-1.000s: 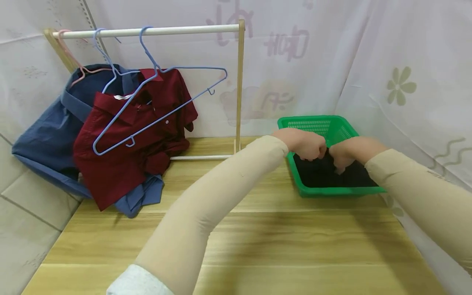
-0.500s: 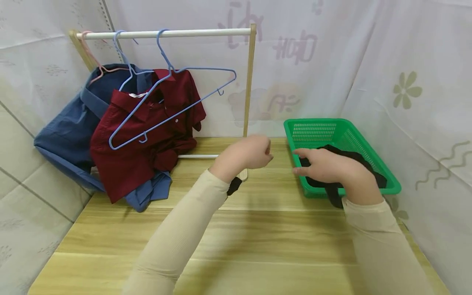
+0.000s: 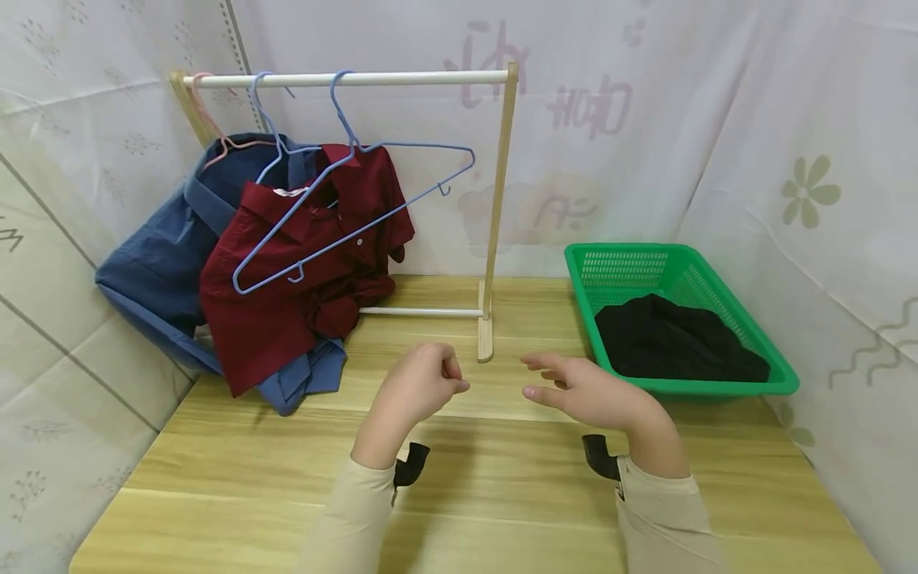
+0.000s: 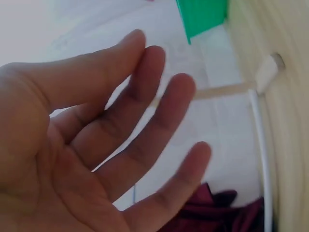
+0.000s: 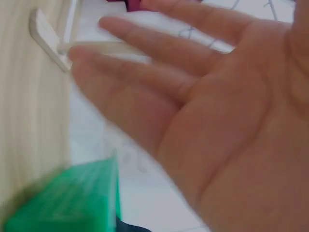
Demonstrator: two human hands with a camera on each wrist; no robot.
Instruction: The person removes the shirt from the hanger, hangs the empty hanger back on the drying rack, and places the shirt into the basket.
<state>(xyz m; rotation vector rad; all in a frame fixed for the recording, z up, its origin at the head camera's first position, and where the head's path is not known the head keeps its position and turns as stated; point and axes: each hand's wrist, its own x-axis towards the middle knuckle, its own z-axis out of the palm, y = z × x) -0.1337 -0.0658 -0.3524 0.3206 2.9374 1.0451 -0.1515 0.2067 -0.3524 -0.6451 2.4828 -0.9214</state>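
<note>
Above the middle of the table my left hand [image 3: 419,383] hovers with nothing in it; in the left wrist view its fingers are loosely bent and spread. My right hand [image 3: 591,391] is held opposite, also holding nothing, its fingers extended in the right wrist view. Just right of that hand stands a green basket [image 3: 778,375] with perforated walls, and a crumpled black cloth [image 3: 674,339] lies inside it. On the left, a dark red shirt [image 3: 287,279] and a blue garment [image 3: 165,255] hang at the rack. A bare blue hanger [image 3: 390,214] hangs in front of the red shirt.
A small rack with a white rail [image 3: 416,78] and a wooden post [image 3: 498,199] stands at the back left; its wooden foot [image 3: 485,339] rests on the table [image 3: 502,494]. A pink hanger [image 3: 222,143] is at the rail's far left. Patterned curtains [image 3: 645,159] line the back.
Both hands have come out of the basket and drawn back toward me over the table. The black cloth, which hung over the basket's front rim half a second ago, now lies inside.
</note>
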